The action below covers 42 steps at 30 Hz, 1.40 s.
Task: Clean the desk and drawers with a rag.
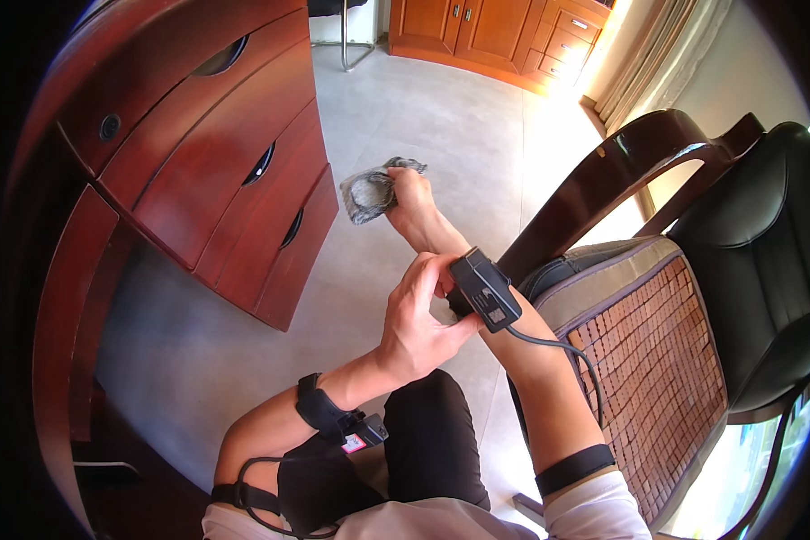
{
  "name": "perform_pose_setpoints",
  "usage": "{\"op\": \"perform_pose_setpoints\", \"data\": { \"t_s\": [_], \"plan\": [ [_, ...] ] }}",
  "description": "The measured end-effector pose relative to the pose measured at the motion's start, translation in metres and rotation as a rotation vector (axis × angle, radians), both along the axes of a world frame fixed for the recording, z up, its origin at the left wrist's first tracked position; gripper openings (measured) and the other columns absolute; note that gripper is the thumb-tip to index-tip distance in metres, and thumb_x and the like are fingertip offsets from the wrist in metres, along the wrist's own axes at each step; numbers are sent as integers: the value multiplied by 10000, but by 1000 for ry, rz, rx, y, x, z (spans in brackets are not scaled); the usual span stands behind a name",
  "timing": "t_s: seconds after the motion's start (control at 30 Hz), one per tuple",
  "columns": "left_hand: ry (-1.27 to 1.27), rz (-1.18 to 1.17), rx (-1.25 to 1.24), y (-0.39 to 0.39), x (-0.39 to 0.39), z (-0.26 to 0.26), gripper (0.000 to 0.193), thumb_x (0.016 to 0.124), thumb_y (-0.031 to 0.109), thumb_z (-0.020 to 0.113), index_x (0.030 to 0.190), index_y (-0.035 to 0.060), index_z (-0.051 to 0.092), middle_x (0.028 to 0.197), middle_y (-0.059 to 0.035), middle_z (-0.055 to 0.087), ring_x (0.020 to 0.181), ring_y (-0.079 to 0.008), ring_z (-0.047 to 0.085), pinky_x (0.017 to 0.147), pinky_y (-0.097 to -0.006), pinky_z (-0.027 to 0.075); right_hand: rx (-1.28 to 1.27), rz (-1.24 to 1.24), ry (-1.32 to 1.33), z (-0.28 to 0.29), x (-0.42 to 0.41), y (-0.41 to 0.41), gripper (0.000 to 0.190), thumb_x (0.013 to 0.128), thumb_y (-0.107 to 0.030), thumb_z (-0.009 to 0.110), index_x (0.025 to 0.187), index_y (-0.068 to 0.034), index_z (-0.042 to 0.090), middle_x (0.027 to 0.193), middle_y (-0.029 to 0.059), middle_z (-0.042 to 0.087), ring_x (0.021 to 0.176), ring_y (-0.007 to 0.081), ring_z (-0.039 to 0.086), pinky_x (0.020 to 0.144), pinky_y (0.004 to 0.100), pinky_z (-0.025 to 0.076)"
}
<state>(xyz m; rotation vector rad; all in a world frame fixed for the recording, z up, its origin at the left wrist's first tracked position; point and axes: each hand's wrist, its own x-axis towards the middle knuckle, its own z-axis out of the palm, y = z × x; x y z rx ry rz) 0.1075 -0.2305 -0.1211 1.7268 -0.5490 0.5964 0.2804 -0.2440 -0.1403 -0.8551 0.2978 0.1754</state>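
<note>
My right hand (412,199) is stretched out over the floor, its fingers closed on a crumpled grey cloth (371,192). Around my right wrist sits a black strapped device (486,290) with a cable running up the forearm. My left hand (418,324) reaches across and grips this device, thumb at its lower edge and fingers at its upper side. A similar small black device (368,432) is strapped to my left forearm, with its own cable. Part of the fingers of my left hand is hidden behind the device.
At left stands a reddish wooden desk with drawers (243,169). On the right is a black leather armchair (736,270) with a wooden armrest (601,175) and a beaded seat mat (655,378). A wooden cabinet (486,34) and a curtain (661,61) stand farther off.
</note>
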Motion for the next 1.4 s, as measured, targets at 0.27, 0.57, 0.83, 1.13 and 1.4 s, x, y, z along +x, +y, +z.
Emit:
{"op": "perform_pose_setpoints", "data": {
  "t_s": [0.27, 0.57, 0.83, 1.13, 1.4],
  "plan": [
    [78, -3, 270, 19, 2, 14, 646, 590, 37, 741, 1159, 9, 436, 1032, -117, 495, 967, -226, 514, 842, -328, 425, 121, 182, 119, 11, -8, -18, 147, 871, -103, 459, 946, 14, 509, 925, 147, 574, 852, 259, 579, 788, 444, 493],
    [469, 114, -678, 108, 69, -10, 601, 899, 320, 545, 1340, 24, 266, 1305, -129, 365, 1205, -210, 391, 976, -357, 358, -37, 894, -480, 51, -65, 21, 624, 912, -524, 363, 1227, 11, 422, 1196, 205, 480, 1133, 253, 428, 998, 388, 307],
    [-71, 320, -278, 56, 24, 42, 361, 894, 174, 486, 1184, -40, 484, 1180, -155, 518, 1053, -245, 489, 894, -354, 390, 477, 48, 177, 42, 8, -73, 473, 932, -338, 386, 1231, 22, 320, 1179, 243, 460, 991, 366, 544, 846, 433, 472],
    [-556, 113, 288, -5, 7, 50, 482, 651, 75, 580, 1114, -56, 555, 1190, -167, 496, 1046, -304, 455, 901, -391, 366, 591, -137, 357, 45, 0, -80, 302, 902, -205, 434, 1135, -18, 390, 1164, 238, 465, 984, 345, 537, 787, 410, 475],
    [-411, 23, 571, -26, 3, 42, 608, 641, 155, 678, 1187, -42, 497, 1242, -171, 449, 1021, -311, 458, 866, -373, 391, 444, -159, 368, 33, 6, -50, 257, 884, -90, 407, 1111, 33, 407, 1119, 231, 474, 951, 317, 547, 771, 393, 481]
  ]
}}
